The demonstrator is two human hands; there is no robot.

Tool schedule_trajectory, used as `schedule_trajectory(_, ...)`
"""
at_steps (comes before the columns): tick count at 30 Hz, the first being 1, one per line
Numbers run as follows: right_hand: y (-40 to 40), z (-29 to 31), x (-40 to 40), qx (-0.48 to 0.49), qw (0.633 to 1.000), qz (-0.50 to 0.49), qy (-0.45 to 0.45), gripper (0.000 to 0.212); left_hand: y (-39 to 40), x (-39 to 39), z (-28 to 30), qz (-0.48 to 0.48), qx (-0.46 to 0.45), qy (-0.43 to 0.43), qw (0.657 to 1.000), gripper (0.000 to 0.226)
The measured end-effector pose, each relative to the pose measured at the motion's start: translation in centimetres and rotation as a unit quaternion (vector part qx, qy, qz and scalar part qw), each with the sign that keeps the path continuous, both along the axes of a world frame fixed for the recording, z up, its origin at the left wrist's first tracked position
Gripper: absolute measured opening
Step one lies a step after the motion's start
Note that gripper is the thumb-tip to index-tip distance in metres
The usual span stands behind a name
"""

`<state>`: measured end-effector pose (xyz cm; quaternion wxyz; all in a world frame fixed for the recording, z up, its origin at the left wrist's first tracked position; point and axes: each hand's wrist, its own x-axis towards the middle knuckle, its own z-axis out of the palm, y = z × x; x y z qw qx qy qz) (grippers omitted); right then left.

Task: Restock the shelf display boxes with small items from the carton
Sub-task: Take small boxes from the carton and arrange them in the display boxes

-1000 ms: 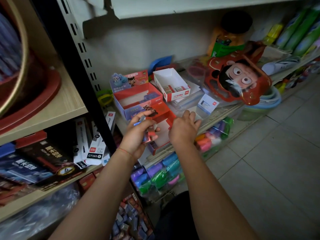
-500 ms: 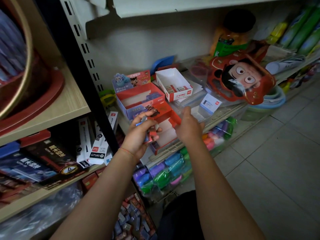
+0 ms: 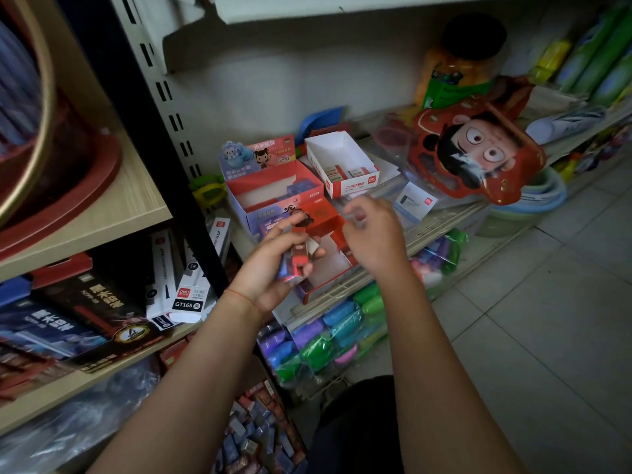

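- Head view: the left hand grips a small stack of red and blue packets, fingers and thumb curled round them, just in front of the shelf edge.
- The right hand is raised beside it, over the red display box; its fingers are curled and blurred, and I cannot tell whether they pinch anything.
- The two hands are near each other but not touching.
- The red display box sits at the front of the shelf, its white floor showing.
- Behind it stands a red and blue display box with a cartoon header card, holding a few blue packets at the back.
- To the right of that, a white display box has only a few small items at its front end.
- The carton, full of loose small packets, lies low down between the forearms.
- A red cartoon mask leans on the shelf to the right.
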<state>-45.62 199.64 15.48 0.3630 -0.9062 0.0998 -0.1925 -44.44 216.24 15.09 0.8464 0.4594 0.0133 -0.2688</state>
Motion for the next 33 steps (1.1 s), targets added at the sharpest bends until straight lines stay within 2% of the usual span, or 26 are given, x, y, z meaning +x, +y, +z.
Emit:
schedule_trajectory(2, 0.6, 1.4, -0.5, 0.118, 0.990, 0.077, 0.013, 0.020, 0.1, -0.1, 0.2, -0.038, -0.040, 0.021, 0.998, 0.055)
schedule_trajectory(4, 1.2, 2.2, -0.9, 0.190, 0.968, 0.137, 0.090, 0.020, 0.0, -0.2, 0.4, -0.073, -0.039, 0.009, 0.997, 0.059)
schedule_trajectory(6, 1.4, 2.3, -1.1, 0.224, 0.948, 0.180, 0.137, 0.021, -0.1, -0.3, 0.7, -0.099, -0.019, -0.013, 0.995, 0.054)
schedule_trajectory(10, 1.0, 2.3, -0.9, 0.248, 0.934, 0.225, 0.126, 0.028, -0.4, -0.2, 1.4, -0.086, 0.028, -0.016, 0.996, 0.027)
schedule_trajectory(16, 0.5, 2.7, -1.5, 0.168, 0.932, 0.275, 0.168, 0.051, -0.4, 0.5, 1.7, -0.069, 0.065, 0.064, 0.993, 0.010)
schedule_trajectory(18, 0.7, 2.6, -1.5, 0.147, 0.938, 0.268, 0.166, 0.049, -0.3, 0.7, 1.9, -0.073, 0.070, 0.068, 0.993, 0.011)
schedule_trajectory(23, 0.8, 2.5, -1.1, 0.119, 0.963, 0.215, 0.112, 0.024, -0.9, 0.9, 1.7, -0.051, 0.066, 0.097, 0.992, 0.018)
schedule_trajectory(28, -0.3, 2.5, -0.8, 0.114, 0.988, 0.095, 0.053, 0.013, -1.2, 0.8, 0.9, 0.013, 0.061, 0.098, 0.993, 0.014)
schedule_trajectory(30, -0.7, 2.3, -0.8, 0.085, 0.994, 0.051, 0.046, 0.017, -1.3, 0.6, 0.8, 0.032, 0.068, 0.076, 0.994, 0.012)
schedule_trajectory(33, 0.0, 1.5, -0.7, -0.014, 0.995, 0.068, 0.073, 0.034, -1.3, 0.5, 0.8, 0.043, 0.068, 0.035, 0.996, 0.009)
